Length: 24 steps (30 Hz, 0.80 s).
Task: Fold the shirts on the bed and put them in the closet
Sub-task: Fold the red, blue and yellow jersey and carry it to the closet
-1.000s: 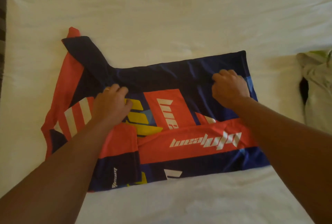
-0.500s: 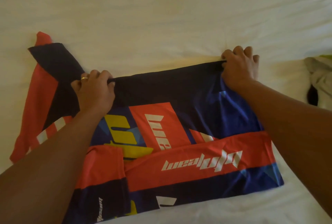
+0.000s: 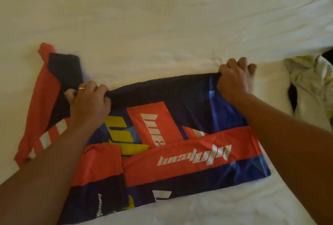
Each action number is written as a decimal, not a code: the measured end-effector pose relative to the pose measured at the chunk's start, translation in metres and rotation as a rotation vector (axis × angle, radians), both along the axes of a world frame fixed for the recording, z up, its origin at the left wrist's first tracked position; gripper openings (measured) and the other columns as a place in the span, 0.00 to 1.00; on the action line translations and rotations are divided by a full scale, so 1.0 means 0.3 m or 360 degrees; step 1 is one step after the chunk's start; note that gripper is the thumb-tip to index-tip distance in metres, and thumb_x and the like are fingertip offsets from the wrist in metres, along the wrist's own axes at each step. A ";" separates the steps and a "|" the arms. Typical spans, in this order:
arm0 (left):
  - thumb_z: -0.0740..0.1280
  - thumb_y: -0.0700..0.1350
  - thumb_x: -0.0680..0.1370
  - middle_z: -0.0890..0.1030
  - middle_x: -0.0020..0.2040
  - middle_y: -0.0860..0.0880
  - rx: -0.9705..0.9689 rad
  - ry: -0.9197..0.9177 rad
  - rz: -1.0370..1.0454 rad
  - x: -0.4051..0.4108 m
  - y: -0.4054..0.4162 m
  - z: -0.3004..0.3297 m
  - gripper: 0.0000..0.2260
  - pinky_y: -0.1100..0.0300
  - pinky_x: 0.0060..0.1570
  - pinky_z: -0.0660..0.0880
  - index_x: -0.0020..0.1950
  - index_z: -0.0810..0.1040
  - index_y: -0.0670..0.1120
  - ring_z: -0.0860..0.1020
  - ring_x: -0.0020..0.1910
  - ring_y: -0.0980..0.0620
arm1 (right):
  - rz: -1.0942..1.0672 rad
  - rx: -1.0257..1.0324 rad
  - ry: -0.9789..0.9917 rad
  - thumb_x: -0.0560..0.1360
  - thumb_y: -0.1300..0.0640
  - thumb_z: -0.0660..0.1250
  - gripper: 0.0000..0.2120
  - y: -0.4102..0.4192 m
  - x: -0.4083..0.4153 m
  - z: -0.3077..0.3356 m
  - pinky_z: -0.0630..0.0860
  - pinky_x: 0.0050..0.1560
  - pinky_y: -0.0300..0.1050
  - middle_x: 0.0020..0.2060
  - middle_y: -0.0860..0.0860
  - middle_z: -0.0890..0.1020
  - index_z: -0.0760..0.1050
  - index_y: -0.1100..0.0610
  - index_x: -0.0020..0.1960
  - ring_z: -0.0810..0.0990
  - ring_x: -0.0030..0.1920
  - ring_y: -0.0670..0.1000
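A navy, red and blue sports shirt [image 3: 173, 134] with white lettering lies flat on the white bed [image 3: 162, 17]. My left hand [image 3: 88, 104], with a ring on one finger, grips the shirt's far edge near the sleeve. At the far right corner my right hand [image 3: 236, 78] grips the same edge, fingers curled over the fabric. One sleeve [image 3: 54, 87] sticks out to the left beyond my left hand.
A crumpled pale, yellow-green garment [image 3: 311, 87] lies at the right edge of the bed, with something dark beside it. Bare white sheet spreads beyond the shirt and in front of it.
Both hands moved from the middle of the shirt out to its far edge and took hold of it. The far edge now sits bunched under my fingers.
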State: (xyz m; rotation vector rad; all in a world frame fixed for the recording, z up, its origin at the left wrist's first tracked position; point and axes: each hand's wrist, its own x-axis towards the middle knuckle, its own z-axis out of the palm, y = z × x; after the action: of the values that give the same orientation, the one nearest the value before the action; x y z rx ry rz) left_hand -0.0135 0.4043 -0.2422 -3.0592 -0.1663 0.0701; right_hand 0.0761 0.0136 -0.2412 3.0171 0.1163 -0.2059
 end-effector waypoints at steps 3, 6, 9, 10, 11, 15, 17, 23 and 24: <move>0.59 0.45 0.75 0.75 0.45 0.44 0.0024 -0.0056 -0.0105 -0.134 -0.016 0.039 0.12 0.45 0.47 0.61 0.50 0.82 0.45 0.76 0.45 0.39 | -0.0081 0.0049 -0.0026 0.68 0.64 0.68 0.09 -0.035 -0.142 0.032 0.61 0.54 0.57 0.50 0.57 0.78 0.79 0.58 0.48 0.70 0.56 0.62; 0.61 0.43 0.74 0.76 0.44 0.44 0.0039 -0.0142 -0.0224 -0.269 -0.035 0.046 0.12 0.46 0.45 0.61 0.50 0.82 0.45 0.78 0.41 0.40 | -0.0139 0.0023 0.0037 0.68 0.64 0.68 0.10 -0.075 -0.287 0.040 0.64 0.54 0.58 0.50 0.58 0.79 0.79 0.58 0.48 0.72 0.55 0.62; 0.62 0.43 0.74 0.77 0.44 0.44 0.0048 -0.0156 -0.0339 -0.399 -0.057 0.036 0.11 0.45 0.45 0.65 0.51 0.82 0.45 0.78 0.40 0.40 | -0.0126 -0.0017 0.0141 0.72 0.61 0.68 0.09 -0.121 -0.421 0.051 0.67 0.55 0.57 0.52 0.57 0.79 0.80 0.57 0.51 0.72 0.56 0.62; 0.62 0.42 0.74 0.78 0.44 0.44 0.0047 -0.0154 -0.0361 -0.440 -0.065 0.031 0.10 0.45 0.45 0.65 0.51 0.82 0.45 0.79 0.39 0.40 | -0.0113 -0.0033 0.0179 0.75 0.60 0.67 0.08 -0.134 -0.460 0.051 0.68 0.55 0.57 0.54 0.56 0.79 0.80 0.56 0.53 0.72 0.56 0.61; 0.62 0.42 0.74 0.78 0.43 0.44 0.0046 -0.0149 -0.0377 -0.473 -0.070 0.027 0.10 0.45 0.44 0.66 0.51 0.82 0.44 0.79 0.38 0.40 | -0.0104 -0.0041 0.0214 0.76 0.58 0.66 0.08 -0.144 -0.489 0.052 0.68 0.56 0.57 0.55 0.56 0.79 0.79 0.55 0.54 0.72 0.57 0.61; 0.63 0.41 0.75 0.77 0.39 0.45 0.0068 -0.0093 -0.0457 -0.557 -0.086 0.015 0.08 0.45 0.43 0.67 0.51 0.80 0.44 0.77 0.35 0.40 | -0.0035 -0.0083 0.0236 0.76 0.57 0.68 0.08 -0.168 -0.556 0.044 0.69 0.58 0.58 0.54 0.57 0.81 0.80 0.57 0.54 0.74 0.58 0.62; 0.63 0.40 0.76 0.77 0.37 0.45 0.0070 -0.0089 -0.0492 -0.573 -0.090 0.017 0.06 0.46 0.43 0.68 0.48 0.80 0.44 0.77 0.34 0.41 | 0.0016 -0.0042 0.0239 0.76 0.57 0.68 0.08 -0.176 -0.568 0.032 0.70 0.58 0.58 0.53 0.58 0.81 0.81 0.58 0.53 0.75 0.57 0.63; 0.61 0.42 0.77 0.77 0.35 0.46 0.0086 -0.0006 -0.0576 -0.619 -0.097 0.003 0.08 0.45 0.44 0.70 0.44 0.80 0.44 0.77 0.34 0.41 | -0.0046 0.0135 0.0323 0.80 0.58 0.63 0.08 -0.210 -0.584 0.026 0.76 0.55 0.56 0.55 0.59 0.78 0.77 0.60 0.55 0.77 0.53 0.61; 0.61 0.44 0.77 0.78 0.35 0.46 0.0100 0.0048 -0.0580 -0.632 -0.097 0.000 0.09 0.45 0.46 0.70 0.44 0.80 0.45 0.78 0.35 0.41 | -0.0052 0.0120 0.0386 0.80 0.56 0.62 0.10 -0.214 -0.589 0.027 0.75 0.57 0.55 0.57 0.58 0.77 0.77 0.58 0.57 0.76 0.54 0.59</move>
State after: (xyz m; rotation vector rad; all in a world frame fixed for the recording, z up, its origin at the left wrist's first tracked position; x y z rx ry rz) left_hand -0.2031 0.3751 -0.2422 -2.9678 0.3819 0.0865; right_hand -0.1005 -0.0507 -0.2330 3.0568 0.0979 -0.5834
